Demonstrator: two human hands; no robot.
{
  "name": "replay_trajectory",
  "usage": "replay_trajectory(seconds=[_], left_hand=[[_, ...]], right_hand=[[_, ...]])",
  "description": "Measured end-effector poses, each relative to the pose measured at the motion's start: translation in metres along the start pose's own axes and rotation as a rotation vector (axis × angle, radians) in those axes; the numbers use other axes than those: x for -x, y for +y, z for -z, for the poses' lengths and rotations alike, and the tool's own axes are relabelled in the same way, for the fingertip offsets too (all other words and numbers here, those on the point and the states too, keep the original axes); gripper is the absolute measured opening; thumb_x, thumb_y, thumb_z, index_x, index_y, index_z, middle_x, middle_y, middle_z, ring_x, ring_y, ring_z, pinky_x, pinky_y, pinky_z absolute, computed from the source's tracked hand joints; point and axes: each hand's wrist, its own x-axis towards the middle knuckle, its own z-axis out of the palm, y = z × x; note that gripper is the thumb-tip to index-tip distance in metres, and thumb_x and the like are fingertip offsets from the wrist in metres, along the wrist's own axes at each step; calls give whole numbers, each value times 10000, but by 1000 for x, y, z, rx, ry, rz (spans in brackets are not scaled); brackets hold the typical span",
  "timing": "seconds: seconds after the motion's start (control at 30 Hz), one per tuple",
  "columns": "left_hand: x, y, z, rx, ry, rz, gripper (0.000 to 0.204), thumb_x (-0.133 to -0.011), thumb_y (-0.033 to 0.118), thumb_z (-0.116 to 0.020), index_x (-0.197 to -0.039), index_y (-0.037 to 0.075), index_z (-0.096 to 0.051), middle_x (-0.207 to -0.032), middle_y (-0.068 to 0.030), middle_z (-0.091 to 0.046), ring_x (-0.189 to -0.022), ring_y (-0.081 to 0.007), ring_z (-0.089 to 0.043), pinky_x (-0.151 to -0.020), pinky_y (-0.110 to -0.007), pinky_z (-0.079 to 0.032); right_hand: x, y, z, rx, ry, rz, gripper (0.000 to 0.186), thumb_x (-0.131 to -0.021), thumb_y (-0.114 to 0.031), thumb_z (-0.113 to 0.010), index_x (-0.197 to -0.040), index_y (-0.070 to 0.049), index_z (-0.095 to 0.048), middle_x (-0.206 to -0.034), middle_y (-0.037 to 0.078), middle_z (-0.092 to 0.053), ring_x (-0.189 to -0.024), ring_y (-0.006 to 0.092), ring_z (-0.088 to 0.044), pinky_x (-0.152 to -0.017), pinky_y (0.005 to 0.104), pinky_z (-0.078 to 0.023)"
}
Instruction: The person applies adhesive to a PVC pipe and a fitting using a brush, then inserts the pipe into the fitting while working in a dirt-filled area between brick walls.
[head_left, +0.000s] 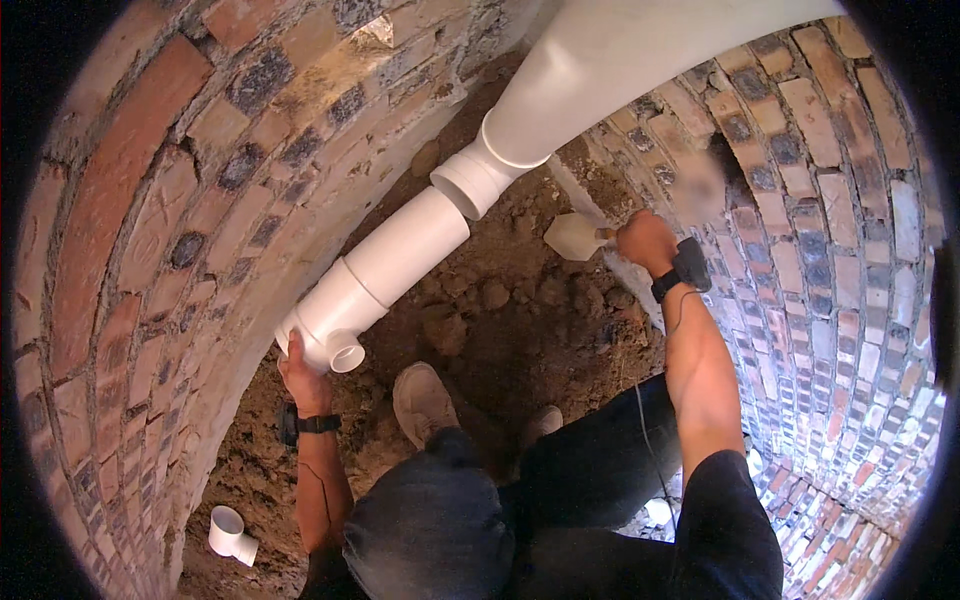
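My left hand (304, 380) grips the near end of a white plastic pipe (408, 246), at a tee fitting (322, 322) whose short side branch faces right. The pipe's far end sits beside the mouth of a white collar (470, 180) and does not look inserted. That collar is on the end of a big white pipe (610, 75) coming down from the upper right. In my right hand (648, 242) is a trowel (575, 237), its pale blade pointing left just above the soil; the fingers are closed round its handle.
Brick walls (235, 170) rise on the left and a second brick wall (815, 230) curves up on the right. Loose brown soil (510, 310) with clods covers the trench floor around my shoes (422, 400). A small white pipe fitting (232, 536) lies at lower left.
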Motion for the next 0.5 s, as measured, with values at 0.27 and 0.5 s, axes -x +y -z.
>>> replay_trajectory(seconds=[0.27,0.5], left_hand=[[0,-3,-11,20,-43,18,471,-982,297,-605,-1254,-83,-550,-1182,-174,-648,-1030,-277,-659,-896,-412,-527],[-2,-10,-4,41,24,57,482,-975,303,-612,-1250,-88,-552,-1183,-169,-651,-1023,-265,-659,-907,-401,-516]], right_hand=[[-34,64,-27,39,21,-112,275,-853,-250,-582,-773,-36,-736,-837,237,-689,-812,420,-679,-735,491,-556],[-39,58,-34,171,40,86,248,-816,-230,-574,-778,-44,-734,-819,209,-695,-811,397,-686,-733,489,-561]])
